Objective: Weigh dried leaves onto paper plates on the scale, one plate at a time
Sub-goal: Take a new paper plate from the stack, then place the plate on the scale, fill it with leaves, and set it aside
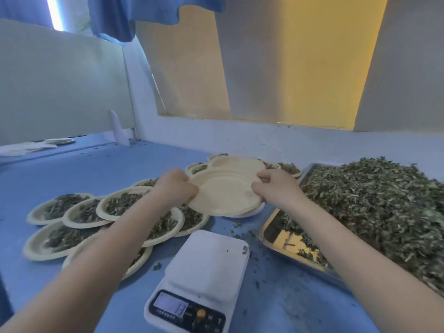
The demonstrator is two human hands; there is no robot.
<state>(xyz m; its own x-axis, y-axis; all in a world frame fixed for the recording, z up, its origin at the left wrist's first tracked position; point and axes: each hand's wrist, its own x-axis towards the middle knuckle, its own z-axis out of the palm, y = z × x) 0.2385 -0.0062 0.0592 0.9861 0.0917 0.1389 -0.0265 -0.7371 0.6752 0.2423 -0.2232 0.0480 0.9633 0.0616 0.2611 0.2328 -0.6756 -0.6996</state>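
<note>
Two hands, my left and right, grip opposite rims of a stack of empty cream paper plates, held above the blue bench. White digital scale sits bare below. Heaped dried green leaves fill the steel tray beside it.

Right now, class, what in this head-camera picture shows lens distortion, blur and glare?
Head view: the wide lens bends the wall edges and stretches the forearms; the heap of dried leaves smears toward the right edge; a bright strip glares top left; the metal tray mirrors yellow light; the scale display is too soft to read surely.
</note>
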